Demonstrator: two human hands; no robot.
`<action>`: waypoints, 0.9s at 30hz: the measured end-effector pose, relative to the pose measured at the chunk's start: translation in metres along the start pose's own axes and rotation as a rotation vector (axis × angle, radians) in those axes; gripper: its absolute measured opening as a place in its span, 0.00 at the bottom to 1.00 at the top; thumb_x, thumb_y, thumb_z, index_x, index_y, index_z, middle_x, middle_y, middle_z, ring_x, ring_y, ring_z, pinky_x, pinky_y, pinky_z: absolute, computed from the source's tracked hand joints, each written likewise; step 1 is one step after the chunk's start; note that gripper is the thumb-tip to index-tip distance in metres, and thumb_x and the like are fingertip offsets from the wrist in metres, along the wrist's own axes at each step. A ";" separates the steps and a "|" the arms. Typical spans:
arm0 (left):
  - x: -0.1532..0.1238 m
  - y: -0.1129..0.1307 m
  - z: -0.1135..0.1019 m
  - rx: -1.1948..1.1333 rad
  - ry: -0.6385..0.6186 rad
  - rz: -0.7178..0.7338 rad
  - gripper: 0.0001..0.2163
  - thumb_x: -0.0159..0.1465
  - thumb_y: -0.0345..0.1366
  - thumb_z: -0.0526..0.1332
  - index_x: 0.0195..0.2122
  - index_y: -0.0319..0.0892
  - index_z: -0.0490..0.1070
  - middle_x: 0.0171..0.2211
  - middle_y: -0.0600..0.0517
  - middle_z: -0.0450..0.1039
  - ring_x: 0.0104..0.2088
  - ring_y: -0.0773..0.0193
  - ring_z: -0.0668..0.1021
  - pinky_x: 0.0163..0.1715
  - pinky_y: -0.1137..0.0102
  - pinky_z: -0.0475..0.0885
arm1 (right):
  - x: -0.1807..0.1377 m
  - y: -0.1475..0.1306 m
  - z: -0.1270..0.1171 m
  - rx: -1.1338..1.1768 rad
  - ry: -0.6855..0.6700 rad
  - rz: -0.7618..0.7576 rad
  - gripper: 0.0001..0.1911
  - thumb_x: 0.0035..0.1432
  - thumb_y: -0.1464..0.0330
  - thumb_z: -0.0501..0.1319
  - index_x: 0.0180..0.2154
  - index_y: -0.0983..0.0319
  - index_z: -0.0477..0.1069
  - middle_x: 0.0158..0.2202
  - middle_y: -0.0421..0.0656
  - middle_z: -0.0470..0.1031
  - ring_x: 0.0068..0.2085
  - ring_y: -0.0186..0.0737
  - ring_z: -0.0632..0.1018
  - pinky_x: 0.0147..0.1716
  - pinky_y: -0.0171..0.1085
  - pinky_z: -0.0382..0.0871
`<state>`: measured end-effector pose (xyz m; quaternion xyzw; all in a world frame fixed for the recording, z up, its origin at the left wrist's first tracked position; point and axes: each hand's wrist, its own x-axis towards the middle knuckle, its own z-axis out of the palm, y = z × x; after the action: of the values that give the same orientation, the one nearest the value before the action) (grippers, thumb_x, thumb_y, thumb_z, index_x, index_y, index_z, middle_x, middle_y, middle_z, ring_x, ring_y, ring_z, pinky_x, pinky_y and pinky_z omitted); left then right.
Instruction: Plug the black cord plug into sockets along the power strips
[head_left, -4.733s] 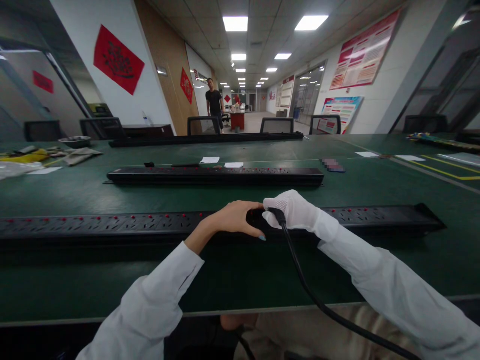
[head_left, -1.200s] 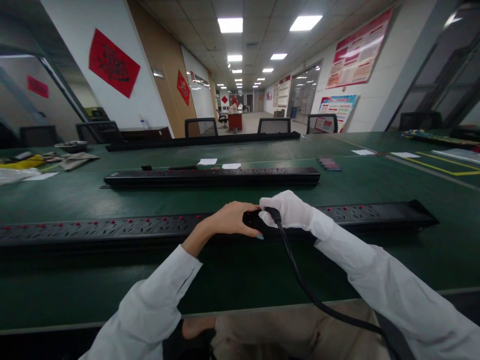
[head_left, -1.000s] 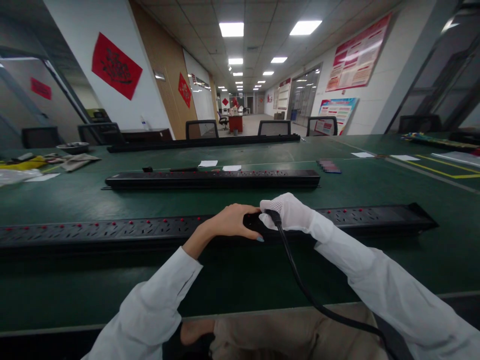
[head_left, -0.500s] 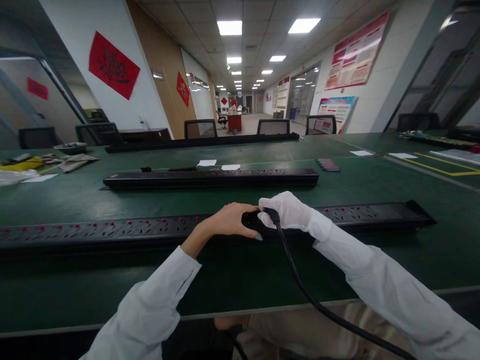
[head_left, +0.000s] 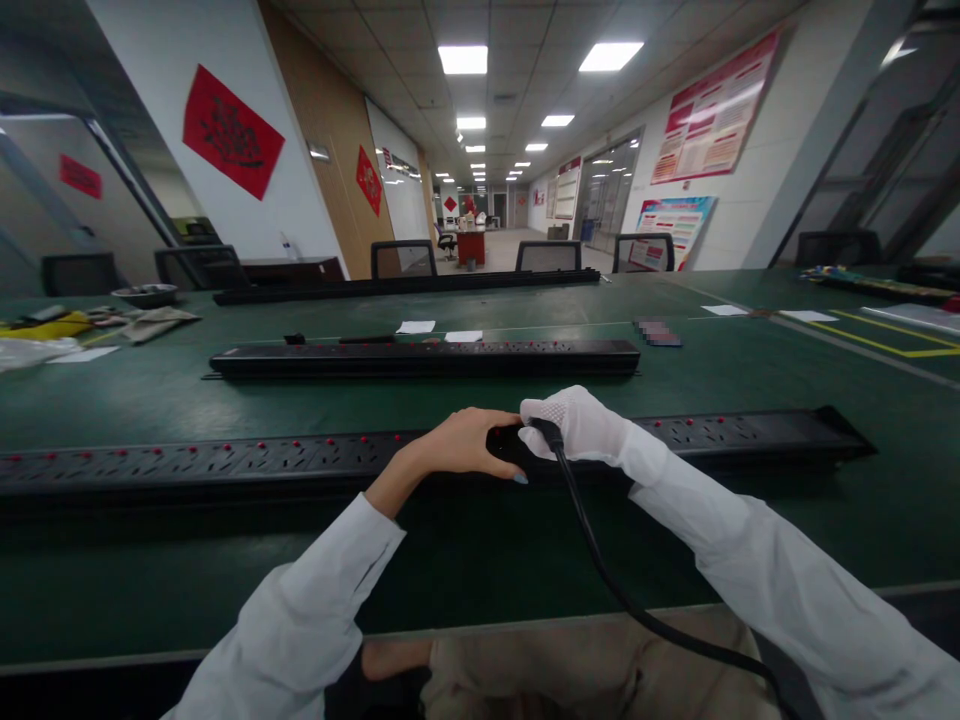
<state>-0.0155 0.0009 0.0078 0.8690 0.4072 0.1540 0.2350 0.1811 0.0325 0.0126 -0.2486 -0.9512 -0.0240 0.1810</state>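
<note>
Sleeves of white cloth run up from the near edge toward the middle of the green table (head_left: 465, 560), where both hands meet on the nearest power strip (head_left: 225, 462). That strip is long and black, dotted with red switches, and lies across the table from the far left edge almost to the right. The bare left hand (head_left: 465, 442) lies palm down over the top of the strip, fingers curved and closed loosely around its near side, thumb tip against the front face. Just to its right, touching it, the gloved right hand (head_left: 581, 427) is curled tight around a black plug (head_left: 504, 440) that sits on the strip between the two hands. From the plug a black cable (head_left: 600, 565) drops toward the near edge of the table and runs off to the lower right.

Farther back, well apart from the hands, a second power strip (head_left: 427, 358) lies parallel to the first, with two white paper slips (head_left: 416, 327) just behind it. A third power strip (head_left: 409, 283) lies near the far edge, in front of a row of chairs (head_left: 551, 254). At the far left lie a yellow item, cloths and a bowl (head_left: 144, 293); at the right, yellow tape lines (head_left: 885, 337) mark the table
</note>
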 end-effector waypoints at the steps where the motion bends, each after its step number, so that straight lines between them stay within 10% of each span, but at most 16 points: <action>1: 0.000 0.000 0.000 0.005 0.005 -0.003 0.31 0.48 0.50 0.63 0.52 0.46 0.61 0.49 0.52 0.67 0.46 0.59 0.71 0.45 0.68 0.63 | 0.000 0.000 0.000 -0.004 -0.001 0.000 0.11 0.53 0.63 0.49 0.26 0.62 0.64 0.19 0.37 0.66 0.21 0.27 0.64 0.21 0.28 0.52; 27: 0.000 0.000 -0.001 0.025 0.002 0.004 0.31 0.49 0.51 0.61 0.53 0.45 0.60 0.50 0.51 0.67 0.47 0.58 0.69 0.45 0.67 0.63 | -0.001 0.002 0.002 -0.001 0.026 -0.017 0.12 0.54 0.63 0.49 0.28 0.62 0.65 0.19 0.37 0.66 0.21 0.27 0.64 0.22 0.28 0.53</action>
<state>-0.0157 0.0006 0.0086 0.8726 0.4074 0.1505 0.2235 0.1819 0.0338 0.0101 -0.2402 -0.9508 -0.0293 0.1932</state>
